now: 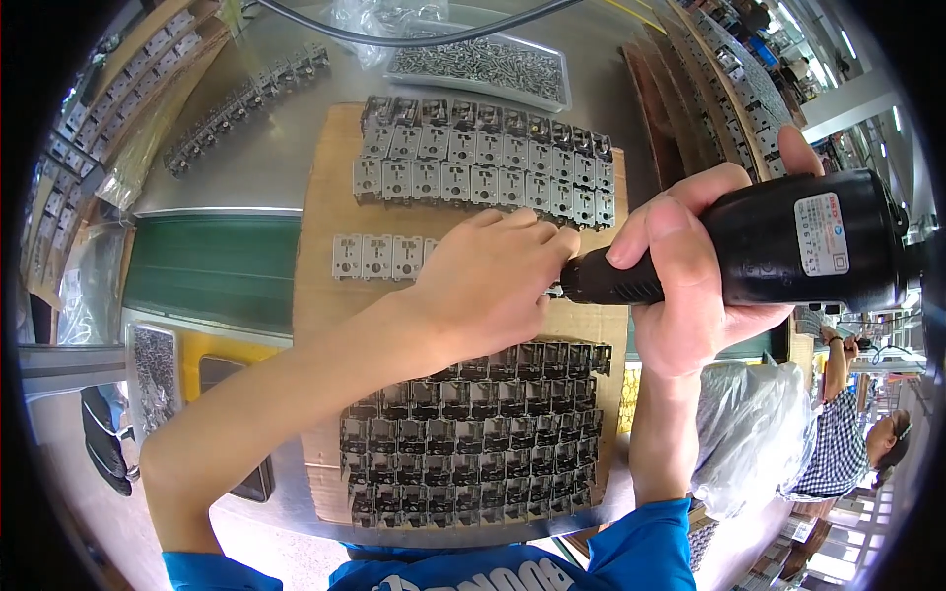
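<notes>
My right hand [680, 286] is wrapped round a black electric screwdriver [764, 241], held lying over toward the left. The screwdriver's nose meets the fingers of my left hand [498, 276]. Those fingers are curled and closed, and whatever they hold is hidden beneath them. My left hand covers part of a short row of flat silver metal pieces [377, 256] on a brown cardboard sheet [320, 217]. Beyond it, several rows of silver and black assemblies [483, 163] stand packed together. On the near side, under my left forearm, lie many rows of darker assemblies [473, 433].
A tray of loose screws [483, 64] stands at the back, with a cable [424, 41] arching before it. More assemblies [246, 103] lie in a line at far left. Stacked boards of parts flank both sides. At right are clear plastic bags [749, 433] and another person [838, 443].
</notes>
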{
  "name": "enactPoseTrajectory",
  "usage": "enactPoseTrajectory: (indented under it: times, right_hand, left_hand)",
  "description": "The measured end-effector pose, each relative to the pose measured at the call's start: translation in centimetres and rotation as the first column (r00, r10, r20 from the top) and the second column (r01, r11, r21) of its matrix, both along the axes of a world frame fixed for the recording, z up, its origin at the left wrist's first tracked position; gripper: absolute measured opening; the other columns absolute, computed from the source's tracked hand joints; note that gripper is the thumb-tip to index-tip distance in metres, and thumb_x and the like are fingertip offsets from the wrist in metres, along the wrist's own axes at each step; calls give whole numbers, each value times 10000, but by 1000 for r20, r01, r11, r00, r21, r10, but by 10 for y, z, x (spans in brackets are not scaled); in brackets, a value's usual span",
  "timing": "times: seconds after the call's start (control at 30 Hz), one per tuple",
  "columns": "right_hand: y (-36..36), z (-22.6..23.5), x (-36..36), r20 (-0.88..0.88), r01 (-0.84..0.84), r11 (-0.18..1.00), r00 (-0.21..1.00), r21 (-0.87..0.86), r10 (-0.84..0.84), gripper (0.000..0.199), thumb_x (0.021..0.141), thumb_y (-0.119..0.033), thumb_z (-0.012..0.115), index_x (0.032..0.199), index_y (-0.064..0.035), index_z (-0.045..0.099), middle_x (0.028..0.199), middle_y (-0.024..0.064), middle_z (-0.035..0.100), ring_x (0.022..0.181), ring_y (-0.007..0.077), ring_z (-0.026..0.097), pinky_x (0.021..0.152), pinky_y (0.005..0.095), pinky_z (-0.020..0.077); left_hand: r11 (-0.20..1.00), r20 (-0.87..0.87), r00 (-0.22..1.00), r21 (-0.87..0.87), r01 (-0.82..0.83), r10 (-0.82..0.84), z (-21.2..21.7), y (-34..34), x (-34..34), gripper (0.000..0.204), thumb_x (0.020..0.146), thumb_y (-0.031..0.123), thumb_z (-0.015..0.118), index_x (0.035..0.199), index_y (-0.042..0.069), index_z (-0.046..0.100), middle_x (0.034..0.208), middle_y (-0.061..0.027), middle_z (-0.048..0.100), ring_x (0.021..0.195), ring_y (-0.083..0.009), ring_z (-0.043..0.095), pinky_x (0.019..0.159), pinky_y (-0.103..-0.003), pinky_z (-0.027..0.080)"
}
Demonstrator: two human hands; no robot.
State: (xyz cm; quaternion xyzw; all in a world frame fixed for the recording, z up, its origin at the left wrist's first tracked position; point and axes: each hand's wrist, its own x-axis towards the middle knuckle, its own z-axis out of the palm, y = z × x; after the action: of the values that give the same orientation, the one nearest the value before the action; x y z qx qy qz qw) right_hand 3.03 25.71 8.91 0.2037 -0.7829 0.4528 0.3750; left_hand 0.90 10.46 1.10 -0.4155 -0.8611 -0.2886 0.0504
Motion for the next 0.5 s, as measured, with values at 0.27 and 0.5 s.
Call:
enactPoseTrajectory:
  times: [0.27, 0.5]
  right_hand:
    - [-5, 0, 5, -31, -72, 996, 997, -56, 70, 829, 796, 9, 612, 1483, 55, 150, 650, 126, 581, 469, 184, 569, 556, 280, 508]
    - [-27, 12, 8, -20, -34, 966, 999, -255, 30, 791, 803, -33, 587, 1472, 45, 171, 653, 119, 565, 468, 183, 561, 593, 292, 514]
  left_hand:
    - [996, -41, 999, 84, 15, -11, -7, 0, -2, 298, 758, 86, 627, 1051, 31, 622, 942, -73, 678, 1007, -243, 626, 864, -370, 486]
    - [995, 84, 992, -25, 95, -92, 15, -19, -1, 377, 741, 55, 654, 1104, 17, 559, 985, -97, 579, 1014, -319, 589, 883, -444, 476]
